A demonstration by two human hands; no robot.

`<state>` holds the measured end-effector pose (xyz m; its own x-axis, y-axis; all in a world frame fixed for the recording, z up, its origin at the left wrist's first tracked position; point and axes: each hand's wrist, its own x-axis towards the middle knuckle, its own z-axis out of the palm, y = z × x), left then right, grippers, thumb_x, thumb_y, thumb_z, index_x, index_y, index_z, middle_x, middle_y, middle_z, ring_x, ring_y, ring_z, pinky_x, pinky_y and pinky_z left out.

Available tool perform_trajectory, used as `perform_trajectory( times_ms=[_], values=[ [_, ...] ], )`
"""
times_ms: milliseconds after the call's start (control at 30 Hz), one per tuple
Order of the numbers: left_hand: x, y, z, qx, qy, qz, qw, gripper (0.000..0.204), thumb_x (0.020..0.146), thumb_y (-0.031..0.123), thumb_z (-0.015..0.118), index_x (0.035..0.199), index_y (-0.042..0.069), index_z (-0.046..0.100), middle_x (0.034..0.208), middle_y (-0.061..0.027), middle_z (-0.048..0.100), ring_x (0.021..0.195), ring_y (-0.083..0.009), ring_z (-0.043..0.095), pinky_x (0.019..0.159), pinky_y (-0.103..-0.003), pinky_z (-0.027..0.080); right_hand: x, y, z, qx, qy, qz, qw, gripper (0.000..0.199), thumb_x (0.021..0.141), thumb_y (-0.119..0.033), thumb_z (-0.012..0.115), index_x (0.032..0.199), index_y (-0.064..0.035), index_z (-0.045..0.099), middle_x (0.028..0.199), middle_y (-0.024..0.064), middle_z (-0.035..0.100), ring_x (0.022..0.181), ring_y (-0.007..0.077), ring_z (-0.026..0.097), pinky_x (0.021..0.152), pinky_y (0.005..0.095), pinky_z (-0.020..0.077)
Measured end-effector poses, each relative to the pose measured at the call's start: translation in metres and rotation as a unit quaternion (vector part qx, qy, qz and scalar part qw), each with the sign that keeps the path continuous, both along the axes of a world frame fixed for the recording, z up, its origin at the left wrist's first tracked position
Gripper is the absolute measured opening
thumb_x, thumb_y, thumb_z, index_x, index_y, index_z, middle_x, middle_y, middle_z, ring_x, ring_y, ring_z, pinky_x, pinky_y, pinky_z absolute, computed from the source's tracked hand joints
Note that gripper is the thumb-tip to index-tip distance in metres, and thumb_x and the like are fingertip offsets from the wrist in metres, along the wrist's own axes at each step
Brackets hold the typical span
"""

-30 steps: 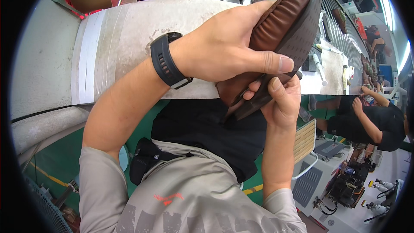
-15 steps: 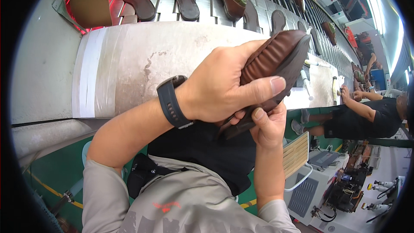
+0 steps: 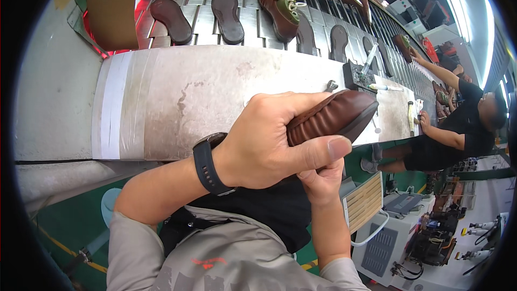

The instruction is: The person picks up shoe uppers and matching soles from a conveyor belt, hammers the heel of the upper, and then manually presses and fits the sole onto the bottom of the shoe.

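Note:
A brown leather shoe [image 3: 336, 116], gathered in folds along its toe, is held in front of me with the toe pointing right. My left hand [image 3: 274, 143] wraps over it, thumb lying along the near side and a dark watch on the wrist. Along the toe's lower right edge shows a dark brown sole [image 3: 362, 123]. From below, my right hand [image 3: 323, 183] grips the shoe's underside; its thumb shows, while its other fingers are mostly hidden. The heel end is out of sight behind my hands.
Beyond the pale worktop [image 3: 161, 97] runs a slatted conveyor [image 3: 202, 13] carrying loose soles [image 3: 227, 16] and a brown-green laced shoe [image 3: 280, 15]. A black box [image 3: 358, 75] with a brush stands by a wrench [image 3: 332, 85]. At right, a co-worker [image 3: 458, 113] reaches over the conveyor.
The shoe and my hands have come lower and nearer me; the toe is tilted less upward and less of the sole shows. The co-worker's arm now stretches to a shoe on the conveyor.

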<state>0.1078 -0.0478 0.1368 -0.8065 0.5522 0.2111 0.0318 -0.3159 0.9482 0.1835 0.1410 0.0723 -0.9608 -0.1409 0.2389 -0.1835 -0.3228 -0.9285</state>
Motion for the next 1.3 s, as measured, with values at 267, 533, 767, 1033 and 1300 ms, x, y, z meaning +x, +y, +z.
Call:
perform_trajectory(
  times_ms=[267, 533, 767, 1033, 1300],
  values=[
    [0.000, -0.011, 0.004, -0.010, -0.030, -0.055, 0.998, 0.086, 0.081, 0.050, 0.088, 0.135, -0.010, 0.059, 0.121, -0.0158, 0.070, 0.116, -0.0204, 0.066, 0.105, -0.035, 0.051, 0.011, -0.004, -0.012, 0.026, 0.028, -0.057, 0.998, 0.039, 0.092, -0.007, 0.082, 0.127, 0.0033, 0.069, 0.128, 0.0171, 0.072, 0.119, 0.0274, 0.068, 0.104, 0.0414, 0.0541],
    [0.020, -0.024, 0.023, -0.004, -0.129, -0.102, 0.986, 0.085, 0.084, 0.058, 0.079, 0.133, -0.009, 0.058, 0.120, -0.0179, 0.070, 0.114, -0.0218, 0.068, 0.102, -0.036, 0.053, 0.020, -0.029, -0.002, 0.072, 0.102, -0.081, 0.989, 0.037, 0.088, -0.006, 0.085, 0.122, -0.0004, 0.072, 0.119, 0.0145, 0.075, 0.112, 0.0267, 0.072, 0.098, 0.0400, 0.0559],
    [0.031, -0.075, 0.020, 0.030, -0.051, 0.081, 0.995, 0.091, 0.097, 0.070, 0.048, 0.133, -0.013, 0.054, 0.122, -0.0329, 0.068, 0.113, -0.0370, 0.069, 0.104, -0.047, 0.054, 0.008, -0.034, 0.026, 0.290, 0.062, -0.003, 0.955, 0.022, 0.089, -0.014, 0.084, 0.095, 0.0009, 0.068, 0.077, 0.0169, 0.069, 0.063, 0.0234, 0.069, 0.059, 0.0325, 0.0526],
    [0.065, -0.105, -0.042, 0.169, -0.009, 0.230, 0.958, 0.061, 0.107, 0.055, 0.036, 0.125, 0.003, 0.060, 0.129, -0.0328, 0.064, 0.126, -0.0440, 0.060, 0.112, -0.059, 0.042, -0.005, -0.058, 0.035, 0.288, 0.078, -0.022, 0.954, 0.020, 0.095, -0.019, 0.078, 0.089, -0.0025, 0.068, 0.070, 0.0122, 0.065, 0.057, 0.0286, 0.062, 0.051, 0.0365, 0.0468],
    [0.084, -0.106, -0.061, 0.163, 0.031, 0.219, 0.961, 0.052, 0.108, 0.054, 0.035, 0.126, 0.013, 0.062, 0.133, -0.0174, 0.066, 0.132, -0.0361, 0.058, 0.118, -0.061, 0.037, -0.002, -0.060, 0.039, 0.366, 0.120, 0.001, 0.923, 0.031, 0.093, -0.019, 0.079, 0.075, -0.0065, 0.057, 0.062, 0.0096, 0.055, 0.054, 0.0291, 0.058, 0.048, 0.0404, 0.0427]
  ],
)
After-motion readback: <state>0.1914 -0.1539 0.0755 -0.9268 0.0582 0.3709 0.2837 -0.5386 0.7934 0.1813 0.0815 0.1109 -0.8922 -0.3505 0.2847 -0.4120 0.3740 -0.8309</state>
